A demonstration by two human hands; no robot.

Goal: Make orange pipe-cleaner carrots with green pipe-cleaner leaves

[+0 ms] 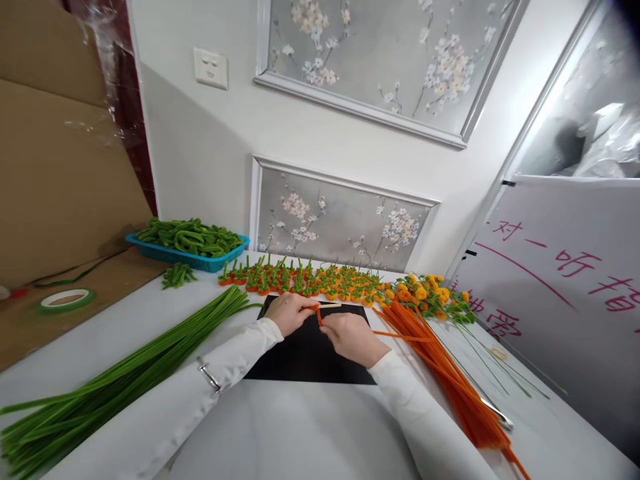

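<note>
Above the black mat (310,360), my left hand (289,313) pinches a thin pale stick (330,305) with an orange pipe cleaner (320,316) bent around it. My right hand (353,339) is closed on the same orange pipe cleaner just below the stick. Right of my right hand lies a thick bundle of orange pipe cleaners (445,373). A long bundle of green pipe cleaners (145,367) lies to the left of the mat, beside my left sleeve. My fingertips are partly hidden.
Behind the mat stand rows of small orange-and-green pieces (300,280). Orange and yellow pompom flowers (423,293) with green stems lie at right. A blue basket (210,262) holds green twisted pieces. Green tape (67,300) lies on cardboard; scissors-like metal handles (503,420) show beside the orange bundle.
</note>
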